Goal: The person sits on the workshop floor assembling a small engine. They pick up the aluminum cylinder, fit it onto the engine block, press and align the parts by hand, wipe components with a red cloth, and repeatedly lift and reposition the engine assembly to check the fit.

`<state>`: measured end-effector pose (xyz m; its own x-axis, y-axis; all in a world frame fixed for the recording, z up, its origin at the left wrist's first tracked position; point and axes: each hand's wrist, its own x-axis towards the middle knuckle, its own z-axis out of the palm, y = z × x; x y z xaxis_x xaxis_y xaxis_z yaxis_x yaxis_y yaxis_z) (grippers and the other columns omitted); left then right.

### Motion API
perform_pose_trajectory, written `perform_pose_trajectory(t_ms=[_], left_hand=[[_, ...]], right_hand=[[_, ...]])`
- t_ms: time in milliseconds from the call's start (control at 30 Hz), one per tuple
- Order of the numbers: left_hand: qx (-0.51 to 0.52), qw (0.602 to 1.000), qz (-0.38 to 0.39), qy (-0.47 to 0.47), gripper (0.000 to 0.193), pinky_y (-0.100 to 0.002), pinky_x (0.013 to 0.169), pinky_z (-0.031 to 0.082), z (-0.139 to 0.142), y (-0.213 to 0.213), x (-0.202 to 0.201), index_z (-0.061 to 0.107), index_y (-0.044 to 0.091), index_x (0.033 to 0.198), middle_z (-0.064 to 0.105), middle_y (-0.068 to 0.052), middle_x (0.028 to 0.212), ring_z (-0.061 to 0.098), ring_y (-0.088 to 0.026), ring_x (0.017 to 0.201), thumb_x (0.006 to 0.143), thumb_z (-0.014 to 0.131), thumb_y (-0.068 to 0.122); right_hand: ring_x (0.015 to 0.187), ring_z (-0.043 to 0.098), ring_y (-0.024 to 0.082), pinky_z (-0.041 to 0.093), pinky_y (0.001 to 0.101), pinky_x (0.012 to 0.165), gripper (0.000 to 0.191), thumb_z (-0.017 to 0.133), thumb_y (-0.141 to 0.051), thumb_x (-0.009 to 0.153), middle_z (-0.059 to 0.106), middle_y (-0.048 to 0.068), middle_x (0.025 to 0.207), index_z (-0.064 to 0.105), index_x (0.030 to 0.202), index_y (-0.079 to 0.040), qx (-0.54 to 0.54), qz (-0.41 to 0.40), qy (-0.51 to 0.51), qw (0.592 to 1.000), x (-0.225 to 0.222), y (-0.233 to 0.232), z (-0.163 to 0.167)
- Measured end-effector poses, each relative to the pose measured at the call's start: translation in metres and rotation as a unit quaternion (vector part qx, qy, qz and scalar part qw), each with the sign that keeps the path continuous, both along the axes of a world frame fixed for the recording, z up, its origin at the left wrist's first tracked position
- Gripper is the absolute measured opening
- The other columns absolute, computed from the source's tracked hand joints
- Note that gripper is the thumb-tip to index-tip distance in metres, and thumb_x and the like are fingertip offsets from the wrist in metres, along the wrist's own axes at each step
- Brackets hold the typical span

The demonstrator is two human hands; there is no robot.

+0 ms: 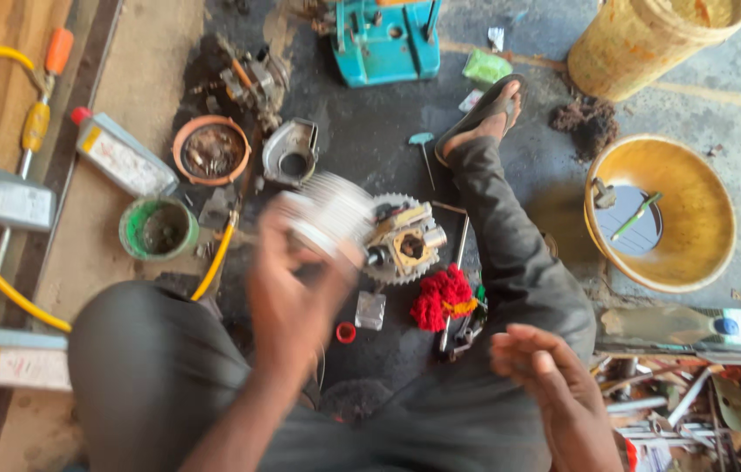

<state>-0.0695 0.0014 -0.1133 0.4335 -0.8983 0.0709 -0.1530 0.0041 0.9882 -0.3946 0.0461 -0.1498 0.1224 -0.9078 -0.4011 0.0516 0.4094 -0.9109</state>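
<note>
left hand [287,293] raised, gripping finned cylinder [331,214]; right hand [545,367] open, empty.

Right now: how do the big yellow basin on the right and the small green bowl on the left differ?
The yellow basin is far larger than the green bowl. The yellow basin holds dark liquid with a green-handled tool lying in it; the green bowl holds a grimy dark residue. The yellow basin sits on bare concrete by the person's outstretched leg; the green bowl sits beside an orange dish of small parts. Both are round, open and upright.

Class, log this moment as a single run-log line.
left hand: grips finned metal cylinder, blurred | right hand: open, holding nothing | engine block: on floor | red rag: beside it
</note>
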Motion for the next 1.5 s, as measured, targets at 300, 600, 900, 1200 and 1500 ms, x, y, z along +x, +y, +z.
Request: perform_pose_trajectory(t_ms=[300,600,900,1200,1500], left_hand=[[-0.164,0.896,-0.328,-0.25,0.08,-0.043,0.118,0.045,0.038,0.001,-0.084,0.052,0.009,0.148,0.059,-0.008,0.149,0.054,-0.03,0.138,0.079,0.09,0.026],[-0.046,0.922,-0.376,-0.084,0.1,-0.044,0.114,0.045,0.026,-0.014,-0.1,0.043,0.003,0.153,0.058,-0.017,0.146,0.054,-0.035,0.14,0.075,0.089,0.046],[-0.07,0.911,-0.391,-0.114,0.082,-0.044,0.111,0.05,0.026,-0.017,-0.107,0.053,0.008,0.148,0.064,-0.014,0.141,0.061,-0.033,0.132,0.082,0.087,0.042],[-0.141,0.907,-0.372,-0.142,0.076,-0.045,0.114,0.049,0.024,-0.02,-0.11,0.053,0.009,0.143,0.065,-0.009,0.137,0.061,-0.031,0.131,0.079,0.09,0.022],[-0.145,0.908,-0.363,-0.154,0.077,-0.044,0.115,0.05,0.02,-0.019,-0.108,0.054,0.009,0.143,0.063,-0.009,0.139,0.06,-0.031,0.133,0.076,0.091,0.019]], right_hand=[[0.121,0.06,0.024,0.05,0.039,0.096,0.084,0.069,-0.05,0.095,0.064,0.016,0.135,0.045,0.153,0.006,-0.017,0.064,-0.197,0.978,0.014,-0.038,0.046],[0.123,0.062,0.026,0.049,0.0416,0.104,0.086,0.081,-0.026,0.081,0.065,0.016,0.135,0.042,0.152,0.003,-0.013,0.016,-0.154,0.988,-0.017,-0.053,0.048],[0.134,0.054,0.028,0.042,0.0442,0.112,0.083,0.085,-0.012,0.078,0.056,0.019,0.147,0.045,0.149,0.005,-0.03,0.058,-0.14,0.988,-0.034,-0.054,0.043],[0.142,0.049,0.032,0.038,0.0473,0.117,0.079,0.084,-0.01,0.08,0.048,0.02,0.158,0.046,0.148,0.001,-0.051,0.096,-0.139,0.984,-0.036,-0.058,0.047],[0.148,0.045,0.031,0.037,0.0471,0.12,0.075,0.084,-0.011,0.08,0.048,0.02,0.159,0.049,0.145,0.003,-0.07,0.113,-0.12,0.984,-0.034,-0.062,0.043]])
